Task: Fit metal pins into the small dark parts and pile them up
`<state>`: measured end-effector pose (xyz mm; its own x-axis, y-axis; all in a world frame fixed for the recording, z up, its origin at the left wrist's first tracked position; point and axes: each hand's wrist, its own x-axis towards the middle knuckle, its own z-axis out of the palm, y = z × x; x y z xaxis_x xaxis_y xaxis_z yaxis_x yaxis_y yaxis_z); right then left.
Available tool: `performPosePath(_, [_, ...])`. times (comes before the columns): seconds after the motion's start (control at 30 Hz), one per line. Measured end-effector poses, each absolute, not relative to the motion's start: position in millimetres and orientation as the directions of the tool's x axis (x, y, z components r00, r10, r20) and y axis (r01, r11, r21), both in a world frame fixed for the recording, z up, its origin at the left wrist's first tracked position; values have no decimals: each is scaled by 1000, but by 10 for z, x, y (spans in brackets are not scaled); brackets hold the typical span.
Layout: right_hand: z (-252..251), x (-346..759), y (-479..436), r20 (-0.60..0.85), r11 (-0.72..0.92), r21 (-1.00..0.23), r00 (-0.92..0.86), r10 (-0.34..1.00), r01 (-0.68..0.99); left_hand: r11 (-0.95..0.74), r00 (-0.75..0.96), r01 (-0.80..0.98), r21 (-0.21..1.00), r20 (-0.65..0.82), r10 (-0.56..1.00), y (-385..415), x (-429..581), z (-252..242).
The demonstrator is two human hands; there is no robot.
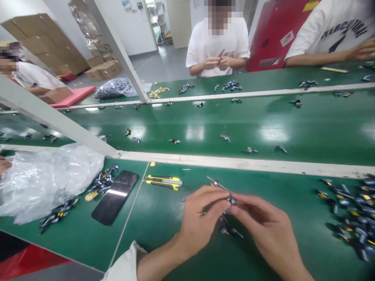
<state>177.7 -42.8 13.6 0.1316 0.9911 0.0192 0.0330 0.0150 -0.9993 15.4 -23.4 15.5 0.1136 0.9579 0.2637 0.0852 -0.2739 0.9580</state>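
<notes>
1. Head view: the left hand (199, 220) and the right hand (265, 224) both pinched a small dark part (231, 200), perhaps metal, but too tiny to tell.
2. It was just over the green table (159, 214).
3. A yellow knife (164, 182) lay past the left hand.

Held part (231, 200) partly hidden, details unclr.

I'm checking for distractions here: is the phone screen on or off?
Off, it seems: the phone lies on the green table, its upper face black apart from a pale streak, likely reflected light.
</notes>
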Motion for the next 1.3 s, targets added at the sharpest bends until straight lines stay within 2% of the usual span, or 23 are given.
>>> performPosePath(0.13, [92, 1774, -494, 321, 256, -914, 174, 931, 314, -214, 140, -19, 977, 215, 967, -228, 135, 177])
performPosePath(0.2, [76, 1786, -504, 429, 357, -856, 130, 894, 374, -241, 142, -2, 971, 239, 961, -237, 126, 180])
performPosePath(0.27, [83, 1800, -504, 478, 409, -829, 102, 873, 383, -284, 160, 29, 958, 276, 948, -253, 119, 190])
performPosePath(0.4, [127, 1811, -506, 473, 417, -840, 91, 876, 348, -322, 227, 46, 946, 304, 925, -283, 107, 231])
performPosePath(0.53, [138, 1795, -511, 450, 395, -863, 121, 885, 315, -307, 199, 44, 951, 292, 935, -276, 109, 258])
performPosePath(0.63, [133, 1780, -488, 399, 353, -897, 145, 905, 264, -301, 199, 34, 953, 289, 936, -253, 112, 255])
performPosePath(0.8, [151, 1766, -444, 291, 278, -953, 117, 949, 118, -387, 189, 66, 920, 370, 910, -234, 111, 257])
performPosePath(0.87, [144, 1761, -455, 289, 274, -953, 121, 950, 127, -394, 183, 78, 916, 375, 909, -240, 110, 258])
performPosePath(0.97, [93, 1757, -493, 364, 324, -915, 144, 920, 241, -340, 183, 86, 937, 320, 930, -261, 116, 251])
performPosePath(1.07, [26, 1760, -524, 468, 397, -848, 142, 872, 351, -207, 184, 47, 977, 196, 963, -283, 132, 246])
performPosePath(1.2, [-6, 1764, -528, 511, 439, -824, 134, 849, 358, -74, 190, -90, 993, 90, 978, -297, 160, 249])
performPosePath(1.3, [16, 1773, -513, 490, 428, -841, 127, 863, 332, -58, 179, -132, 990, 81, 980, -295, 166, 253])
